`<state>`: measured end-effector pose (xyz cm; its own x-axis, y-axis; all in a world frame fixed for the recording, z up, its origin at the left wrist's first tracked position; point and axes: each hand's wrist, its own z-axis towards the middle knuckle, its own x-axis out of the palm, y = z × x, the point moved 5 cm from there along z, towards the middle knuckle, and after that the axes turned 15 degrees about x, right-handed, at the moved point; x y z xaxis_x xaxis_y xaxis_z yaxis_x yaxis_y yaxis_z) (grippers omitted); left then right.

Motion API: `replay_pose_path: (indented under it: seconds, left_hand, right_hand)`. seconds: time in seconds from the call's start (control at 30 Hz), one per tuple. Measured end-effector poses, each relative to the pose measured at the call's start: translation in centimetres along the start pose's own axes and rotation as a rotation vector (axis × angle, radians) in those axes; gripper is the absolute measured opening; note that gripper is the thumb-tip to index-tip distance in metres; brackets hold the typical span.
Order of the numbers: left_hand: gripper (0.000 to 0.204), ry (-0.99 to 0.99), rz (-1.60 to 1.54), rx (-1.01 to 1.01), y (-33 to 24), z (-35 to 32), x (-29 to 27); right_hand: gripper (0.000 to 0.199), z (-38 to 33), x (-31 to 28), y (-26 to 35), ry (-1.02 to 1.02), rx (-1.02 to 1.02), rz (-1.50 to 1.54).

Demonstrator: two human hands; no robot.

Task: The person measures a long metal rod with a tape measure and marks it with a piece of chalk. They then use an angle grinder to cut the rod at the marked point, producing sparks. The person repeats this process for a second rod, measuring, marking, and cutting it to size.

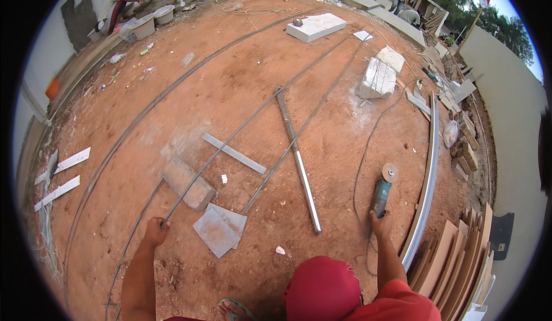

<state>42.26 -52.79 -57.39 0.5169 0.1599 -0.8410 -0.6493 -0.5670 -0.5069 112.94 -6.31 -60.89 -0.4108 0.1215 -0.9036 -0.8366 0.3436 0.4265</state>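
Note:
My left hand point(155, 229) grips the near end of a long thin steel rod point(241, 127) that runs away across the red dirt toward the far slab. My right hand point(379, 224) holds a blue angle grinder point(382, 191) by its body, its round disc point(390, 173) pointing away, low over the ground. The grinder's cable point(368, 143) loops off across the dirt. A second rod point(305, 122) and a silver metal bar point(299, 160) lie between my hands. The rod I hold passes over a flat brick point(187, 182).
Grey tile pieces point(218, 227) lie near my left hand, and a flat grey strip point(234, 154) beyond the brick. White blocks point(376, 78) and a slab point(315, 26) sit farther off. A long metal channel point(426, 189) and stacked boards point(454, 258) are at right. Other people work at the far edges.

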Motion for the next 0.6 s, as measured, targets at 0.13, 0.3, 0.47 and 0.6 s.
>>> replay_pose_path:
  seconds: [0.13, 0.3, 0.47, 0.6]
  left_hand:
    - [0.027, -0.085, -0.017, 0.058, 1.2, -0.1, 0.6]
    - [0.028, -0.062, -0.002, 0.091, 0.5, -1.3, -0.3]
    - [0.030, -0.139, -0.109, 0.053, -0.7, -0.6, 0.7]
    - [0.029, -0.183, -0.136, 0.031, -0.8, 0.1, 1.1]
  right_hand:
    - [0.058, -2.8, -2.0, 4.5, -0.153, -0.171, -0.045]
    - [0.052, -12.5, -4.4, 26.4, 0.396, -0.650, 0.289]
    - [0.045, -20.1, 2.8, 41.8, 0.577, -1.341, -0.159]
    - [0.035, -20.8, 11.1, 49.2, 0.226, -1.617, -0.388]
